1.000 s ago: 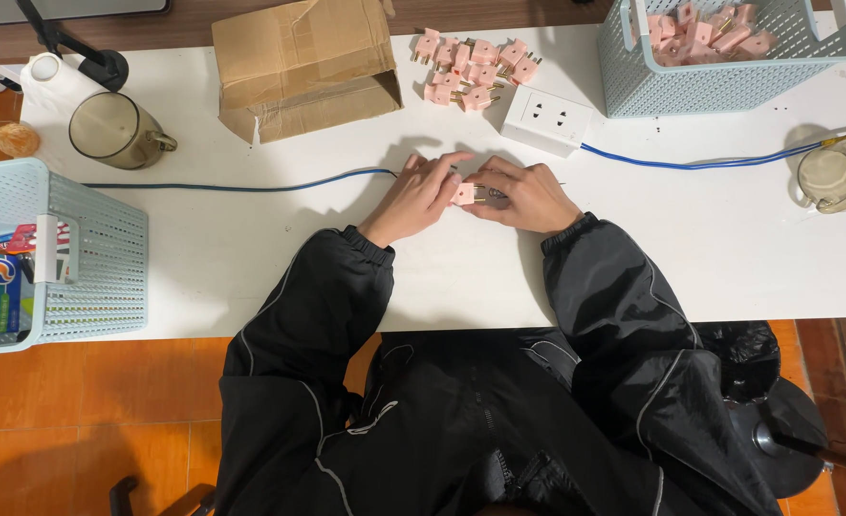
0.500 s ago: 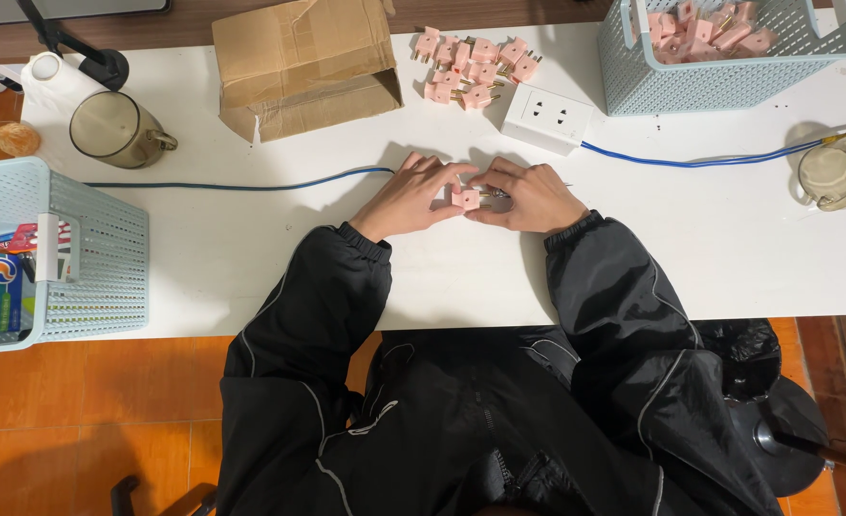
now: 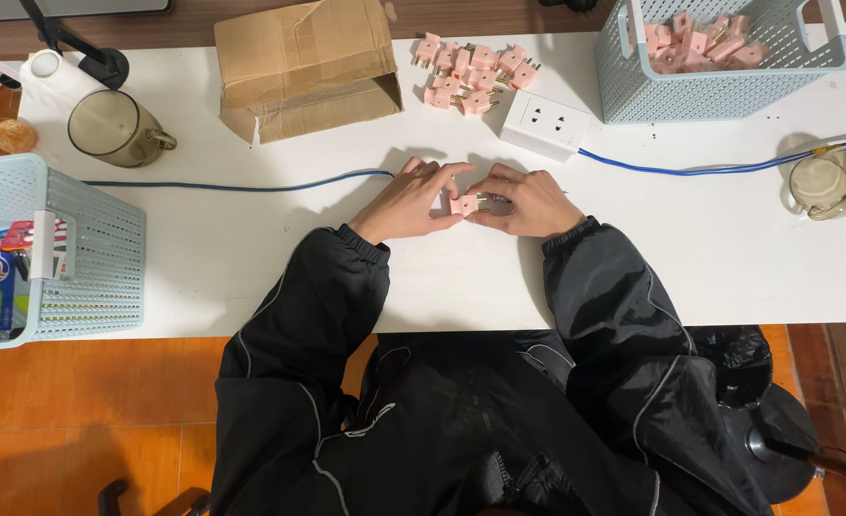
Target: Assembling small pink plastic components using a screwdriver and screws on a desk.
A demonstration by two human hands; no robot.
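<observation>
A small pink plug adapter (image 3: 464,204) with brass pins is pinched between the fingers of both hands at the middle of the white table (image 3: 251,277). My left hand (image 3: 412,199) grips its left side. My right hand (image 3: 526,203) grips its right side, where the pins point. Both wrists rest on the table, in black jacket sleeves. A pile of several more pink adapters (image 3: 471,75) lies further back on the table. A white power socket block (image 3: 545,124) sits just beyond my right hand.
A blue cable (image 3: 710,169) runs right from the socket block; a dark cable (image 3: 232,185) runs left. A brown cardboard box (image 3: 303,65) stands at the back. A pale blue basket (image 3: 729,48) holds pink adapters. Another basket (image 3: 69,258) overhangs the left edge. A mug (image 3: 117,127) and teapot (image 3: 839,182) stand nearby.
Both hands stay together at the table's middle with the pink adapter. The fingers have shifted slightly around it; the adapter now shows between the thumbs.
</observation>
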